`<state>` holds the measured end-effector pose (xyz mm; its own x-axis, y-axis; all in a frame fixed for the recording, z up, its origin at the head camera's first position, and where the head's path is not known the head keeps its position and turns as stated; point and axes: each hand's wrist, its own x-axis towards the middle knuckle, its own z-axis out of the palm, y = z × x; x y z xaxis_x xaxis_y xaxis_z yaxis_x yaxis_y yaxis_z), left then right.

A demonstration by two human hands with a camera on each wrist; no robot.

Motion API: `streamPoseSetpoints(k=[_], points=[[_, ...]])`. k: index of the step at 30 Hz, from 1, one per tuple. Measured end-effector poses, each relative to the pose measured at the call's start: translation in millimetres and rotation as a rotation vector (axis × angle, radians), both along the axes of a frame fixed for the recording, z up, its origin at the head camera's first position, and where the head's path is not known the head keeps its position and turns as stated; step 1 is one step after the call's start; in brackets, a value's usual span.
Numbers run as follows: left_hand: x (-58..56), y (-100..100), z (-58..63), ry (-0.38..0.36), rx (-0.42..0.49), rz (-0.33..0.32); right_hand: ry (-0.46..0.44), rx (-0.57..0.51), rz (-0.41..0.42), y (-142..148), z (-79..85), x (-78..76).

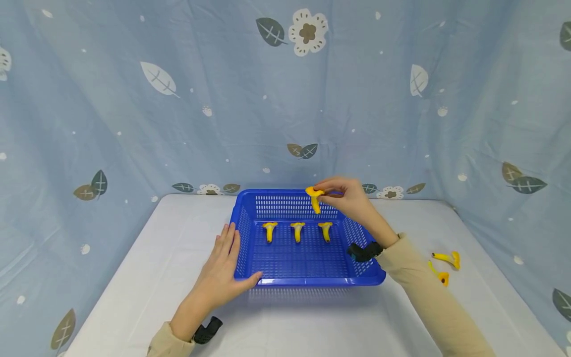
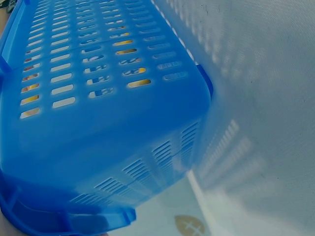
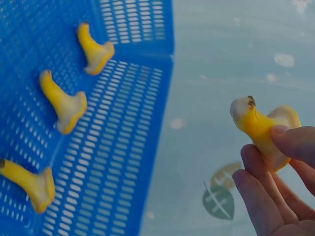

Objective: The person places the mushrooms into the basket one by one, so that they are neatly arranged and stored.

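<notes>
Between its thumb and fingers, my right hand (image 1: 345, 197) pinches a yellow mushroom (image 1: 315, 200) above the far right part of a blue plastic basket (image 1: 312, 281). The right wrist view shows the pinched mushroom (image 3: 261, 130) up close, its stem end dark. Inside the basket, three similar mushrooms (image 1: 297, 231) lie in a row near the far wall, caps toward that wall. My left hand (image 1: 223, 277) rests on the basket's left rim with fingers straight and thumb spread along the near corner. The left wrist view shows the slotted basket wall (image 2: 113, 132) from outside.
Two more yellow mushrooms, one (image 1: 448, 259) with its stem pointing left and another (image 1: 440, 275) closer to me, lie on the white tablecloth (image 1: 303, 327) right of the basket. A blue patterned curtain (image 1: 232, 99) hangs behind and at both sides.
</notes>
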<state>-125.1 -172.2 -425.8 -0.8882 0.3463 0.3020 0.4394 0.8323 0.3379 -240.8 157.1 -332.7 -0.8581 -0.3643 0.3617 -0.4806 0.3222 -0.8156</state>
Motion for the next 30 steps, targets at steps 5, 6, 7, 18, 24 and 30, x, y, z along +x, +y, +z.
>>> streamPoseSetpoints(k=[5,6,7,18,24,30], points=[[-0.4,0,-0.2,-0.015,0.001,0.004,0.007,0.068,0.033,-17,-5.3,-2.8],[-0.5,1,-0.2,-0.018,0.000,0.006,0.010,0.083,0.036,-21,-6.0,-2.8],[-0.6,1,-0.3,-0.018,-0.001,0.007,0.011,0.099,0.037,-24,-6.6,-2.9],[-0.7,1,-2.6,0.019,0.003,0.001,-0.071,0.196,0.048,-61,-24.3,-15.5],[-1.1,1,-2.8,0.051,-0.007,0.001,-0.109,0.224,0.107,-78,-34.5,-16.1],[-0.6,1,-3.1,0.060,-0.020,0.004,-0.148,0.268,0.131,-92,-46.4,-15.5]])
